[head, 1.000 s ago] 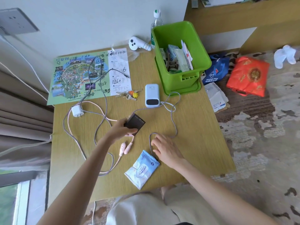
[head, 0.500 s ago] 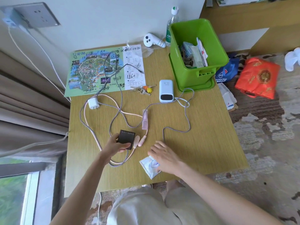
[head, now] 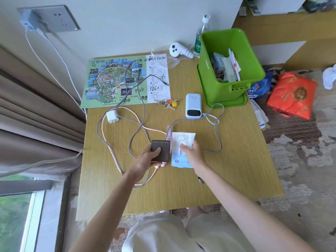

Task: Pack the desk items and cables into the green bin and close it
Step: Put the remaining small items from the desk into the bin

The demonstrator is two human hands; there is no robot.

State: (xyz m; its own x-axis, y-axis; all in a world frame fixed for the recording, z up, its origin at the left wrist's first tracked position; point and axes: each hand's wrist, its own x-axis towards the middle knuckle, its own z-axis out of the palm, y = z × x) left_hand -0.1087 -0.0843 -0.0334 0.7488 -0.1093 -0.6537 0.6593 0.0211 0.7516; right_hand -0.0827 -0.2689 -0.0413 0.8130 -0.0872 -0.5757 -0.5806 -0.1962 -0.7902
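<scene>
The green bin (head: 224, 91) stands at the far right corner of the counter (head: 240, 160), well away from both hands.

The left hand (head: 148, 160) reaches in from the bottom. Its thumb lies on top of a small dark box (head: 161, 149) and its fingers curl under it, so it has a firm hold. The right hand (head: 193, 154) is just beside it and grips a white and blue pack of wipes (head: 183, 138), thumb on top. The box and the pack are side by side, almost touching, above the tangle of a pink cable (head: 107, 140) and a grey cable (head: 217, 135).

Some pink plug ends peek out under the left hand – the rest of them is hidden. The writing on the dark box is too small to read. Both arms are cut off by the bottom edge.

The bin is bright green with tall walls, and it is open on top. Inside are packets and papers, hard to tell apart. A flat green piece sticks out from under it – I cannot tell what it is. A loop of the grey cable lies right by it.
</scene>
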